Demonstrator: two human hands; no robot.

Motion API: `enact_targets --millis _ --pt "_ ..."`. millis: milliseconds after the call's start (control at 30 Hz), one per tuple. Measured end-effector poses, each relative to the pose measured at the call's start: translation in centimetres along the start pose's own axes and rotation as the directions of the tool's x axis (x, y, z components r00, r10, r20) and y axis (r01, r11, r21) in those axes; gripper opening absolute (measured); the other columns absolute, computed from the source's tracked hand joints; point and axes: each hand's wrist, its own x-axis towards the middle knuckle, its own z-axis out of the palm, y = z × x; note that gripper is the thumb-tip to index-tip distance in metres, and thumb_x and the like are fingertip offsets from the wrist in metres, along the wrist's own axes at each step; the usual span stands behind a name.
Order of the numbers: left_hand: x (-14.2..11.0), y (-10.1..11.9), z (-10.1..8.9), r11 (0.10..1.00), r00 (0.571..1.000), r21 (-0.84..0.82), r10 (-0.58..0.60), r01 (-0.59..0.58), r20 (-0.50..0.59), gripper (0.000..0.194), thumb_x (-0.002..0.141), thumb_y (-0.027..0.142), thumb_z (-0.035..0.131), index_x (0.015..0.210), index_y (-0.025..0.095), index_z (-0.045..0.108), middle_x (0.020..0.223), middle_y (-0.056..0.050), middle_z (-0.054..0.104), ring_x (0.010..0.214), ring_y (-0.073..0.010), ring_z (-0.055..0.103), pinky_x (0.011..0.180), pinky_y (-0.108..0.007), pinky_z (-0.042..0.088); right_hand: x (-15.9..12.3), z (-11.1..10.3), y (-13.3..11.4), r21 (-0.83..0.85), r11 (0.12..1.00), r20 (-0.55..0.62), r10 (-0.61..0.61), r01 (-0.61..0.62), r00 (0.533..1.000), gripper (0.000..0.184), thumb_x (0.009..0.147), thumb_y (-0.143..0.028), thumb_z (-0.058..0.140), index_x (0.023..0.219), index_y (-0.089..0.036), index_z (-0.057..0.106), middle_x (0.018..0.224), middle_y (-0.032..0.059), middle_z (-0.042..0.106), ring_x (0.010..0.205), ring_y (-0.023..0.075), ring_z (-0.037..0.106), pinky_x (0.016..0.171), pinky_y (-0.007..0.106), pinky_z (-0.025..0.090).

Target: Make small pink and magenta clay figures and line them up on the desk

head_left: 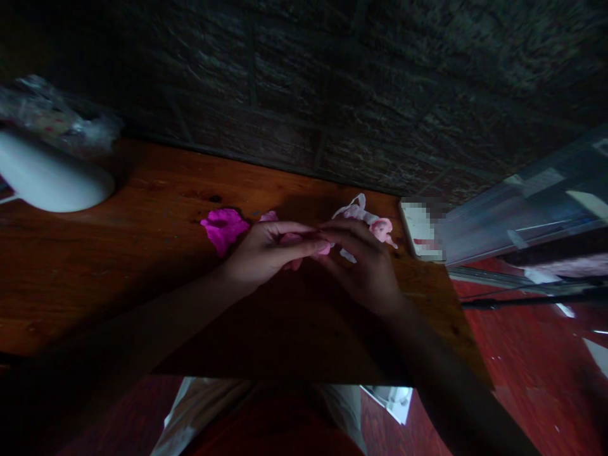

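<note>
My left hand [263, 253] is closed around a soft pink piece [292, 239], thumb along its top, over the middle of the wooden table. The fingers of my right hand [368, 263] meet it from the other side and pinch its right end; they partly hide it. What it is made of, clay or thin paper, I cannot make out. To the left of my hands lies a crumpled magenta piece [223, 229]. Just behind my right hand is a pale pink lump on a crinkled white wrapping [354, 208].
The wooden table [156, 190] runs along a dark brick wall [294, 82]. A white rounded vessel [57, 177] and a clear plastic bag [90, 130] are at the left. At the right end lies a pale flat object [412, 228], partly blurred, beside a glass panel [517, 196]. The floor [522, 361] is red.
</note>
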Motion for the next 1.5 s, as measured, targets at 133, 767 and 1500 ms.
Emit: enact_targets --millis 133,767,1500 --pt "0.0 -0.3 0.0 0.999 0.997 -0.05 0.004 -0.008 -0.071 0.039 0.072 0.029 0.089 0.108 0.017 0.077 0.06 0.005 0.063 0.053 -0.0086 0.051 0.052 -0.022 0.036 0.0 0.3 -0.3 -0.031 0.999 -0.073 -0.023 0.02 0.997 0.023 0.096 -0.024 0.073 0.119 -0.026 0.074 0.115 0.0086 0.077 0.108 0.0243 0.073 0.094 0.042 0.061" --pt "1.7 -0.4 -1.6 0.953 0.969 -0.303 -0.09 0.017 -0.229 0.026 0.073 0.016 0.08 0.098 0.013 0.074 0.095 -0.006 0.074 0.09 -0.0169 0.068 0.078 -0.028 0.055 -0.6 1.4 1.6 -0.036 0.987 0.227 0.161 -0.157 0.961 0.019 0.089 -0.007 0.065 0.101 -0.019 0.074 0.094 0.0063 0.076 0.084 0.0179 0.07 0.077 0.03 0.055" --pt "0.9 -0.5 -0.9 0.993 0.992 0.056 0.1 -0.104 0.072 0.013 0.078 0.027 0.083 0.077 0.016 0.077 0.076 -0.002 0.075 0.075 -0.0138 0.069 0.077 -0.025 0.054 -0.2 -0.1 -0.6 0.367 0.898 0.155 0.199 -0.244 0.968 0.043 0.091 -0.024 0.078 0.132 -0.028 0.067 0.127 0.0073 0.074 0.103 0.0198 0.074 0.085 0.036 0.063"
